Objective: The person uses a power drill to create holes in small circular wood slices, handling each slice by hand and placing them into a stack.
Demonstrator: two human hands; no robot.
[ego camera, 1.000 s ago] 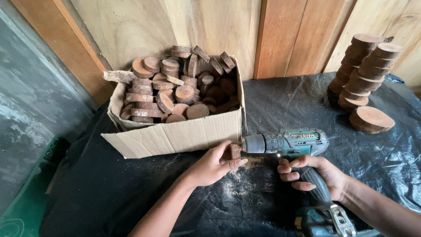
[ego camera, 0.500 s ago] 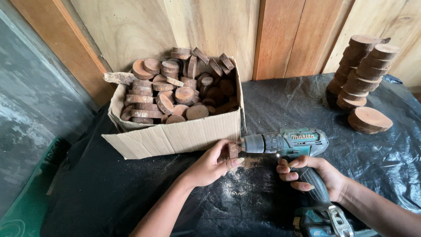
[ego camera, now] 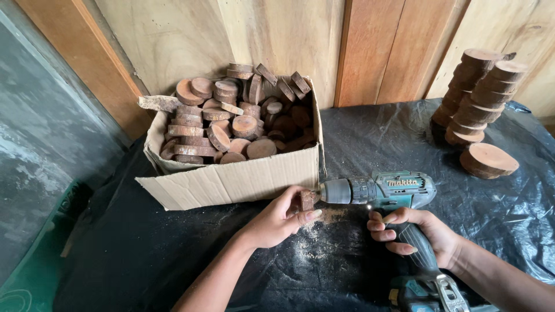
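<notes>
1. The small wood slice point(ego camera: 307, 200) stands on edge on the bench, just in front of the lower right corner of the cardboard box point(ego camera: 231, 182). Its flat face is turned towards the drill's nose, so its thin axis runs left to right, in line with the tool.

2. My left hand point(ego camera: 276, 218) pinches the wood slice between thumb and fingertips, fingers curled over the top, bracing it down on the black plastic sheet point(ego camera: 370, 133) that covers the bench.

3. The cordless drill point(ego camera: 381, 193) lies nearly level, with its chuck pointing left and touching the slice's right face. I cannot see the bit itself; it is hidden at the contact.

4. My right hand point(ego camera: 419, 231) is wrapped tight round the drill's grip, index finger up near the trigger. It sits to the right of the slice, well behind the chuck, so the left hand is the nearer one.

5. Pale sawdust point(ego camera: 315, 234) lies scattered on the sheet directly below and in front of the slice.

6. The cardboard box is heaped with more round wood slices, its front flap folded down towards me.

7. Further right, near the plank wall point(ego camera: 277, 34), stand stacked wood discs point(ego camera: 477, 95), with one larger disc point(ego camera: 488, 160) lying flat beside them.
</notes>
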